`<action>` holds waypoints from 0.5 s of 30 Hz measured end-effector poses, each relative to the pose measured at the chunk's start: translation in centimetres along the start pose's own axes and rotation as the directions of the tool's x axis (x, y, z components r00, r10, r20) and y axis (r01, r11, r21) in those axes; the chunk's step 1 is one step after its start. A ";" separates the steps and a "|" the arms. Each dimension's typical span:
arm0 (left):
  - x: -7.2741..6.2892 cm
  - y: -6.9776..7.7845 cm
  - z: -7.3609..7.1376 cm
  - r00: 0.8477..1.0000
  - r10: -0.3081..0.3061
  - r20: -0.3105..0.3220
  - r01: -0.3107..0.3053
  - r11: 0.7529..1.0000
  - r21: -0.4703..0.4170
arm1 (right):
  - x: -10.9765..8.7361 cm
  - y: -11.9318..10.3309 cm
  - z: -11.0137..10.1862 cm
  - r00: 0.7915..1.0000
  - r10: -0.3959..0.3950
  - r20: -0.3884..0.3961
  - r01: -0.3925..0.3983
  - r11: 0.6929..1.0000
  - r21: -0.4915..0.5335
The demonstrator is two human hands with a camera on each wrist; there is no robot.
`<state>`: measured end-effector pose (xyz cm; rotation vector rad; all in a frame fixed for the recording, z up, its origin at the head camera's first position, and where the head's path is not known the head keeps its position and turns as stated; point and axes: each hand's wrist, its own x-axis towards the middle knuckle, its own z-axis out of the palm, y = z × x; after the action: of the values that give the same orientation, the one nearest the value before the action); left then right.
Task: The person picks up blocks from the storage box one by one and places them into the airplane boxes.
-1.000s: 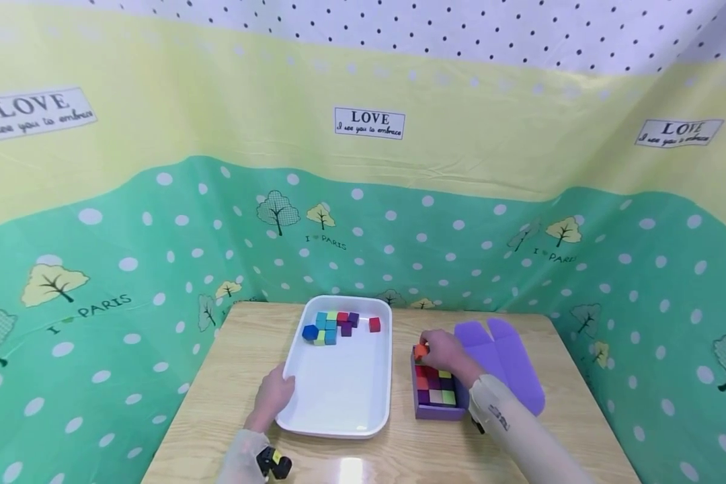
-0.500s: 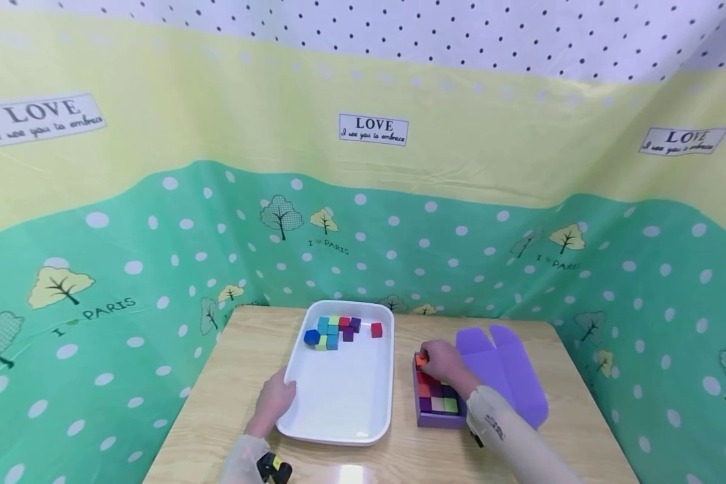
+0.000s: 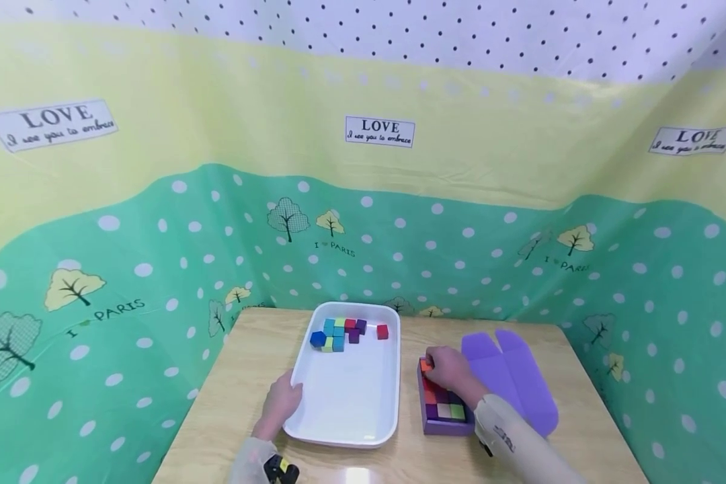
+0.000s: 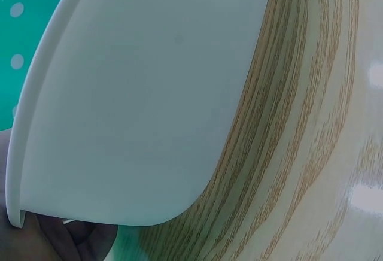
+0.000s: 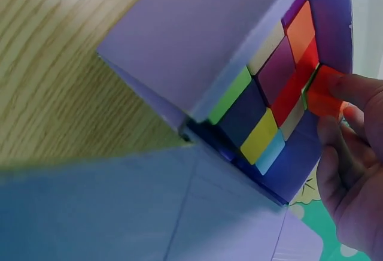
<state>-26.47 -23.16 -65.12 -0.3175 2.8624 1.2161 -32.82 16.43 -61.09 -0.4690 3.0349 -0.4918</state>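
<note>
My left hand point(image 3: 281, 403) grips the left rim of a white plastic tray point(image 3: 345, 396), thumb over the edge. In the left wrist view its fingers lie beneath the rim. My right hand point(image 3: 452, 370) reaches into the far left corner of a purple cardboard box point(image 3: 448, 428). There it pinches an orange cube point(image 5: 323, 90) between thumb and fingers, beside the rows of coloured cubes. Among those rows are a red cube point(image 5: 296, 84), a yellow cube point(image 5: 260, 135) and a dark purple cube point(image 5: 278, 72). The hand hides the box's far part in the head view.
The box's open lid point(image 3: 514, 383) lies folded back on the right. At the tray's far end sit several coloured cubes, a blue cube point(image 3: 318, 339) on their left and a separate red cube point(image 3: 382, 332) on their right. Patterned curtains surround the wooden table point(image 3: 236, 376).
My right hand has lowered the orange cube from above the box's far left corner down into it. The left hand keeps its grip on the tray. The head view has shifted slightly.
</note>
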 end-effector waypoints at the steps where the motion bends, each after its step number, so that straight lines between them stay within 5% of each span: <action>1: 0.0 0.0 0.0 1.000 -0.001 0.002 0.001 1.000 -0.004 | 0.0 0.0 0.1 1.000 0.003 -0.007 -0.003 1.000 0.000; 15: 0.2 0.0 -0.1 1.000 -0.004 0.002 0.004 1.000 -0.002 | -0.5 0.5 1.0 1.000 -0.018 -0.007 0.018 1.000 -0.013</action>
<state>-26.70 -23.24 -65.07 -0.3223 2.8575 1.2174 -32.37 16.75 -62.18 -0.4972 3.0450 -0.4768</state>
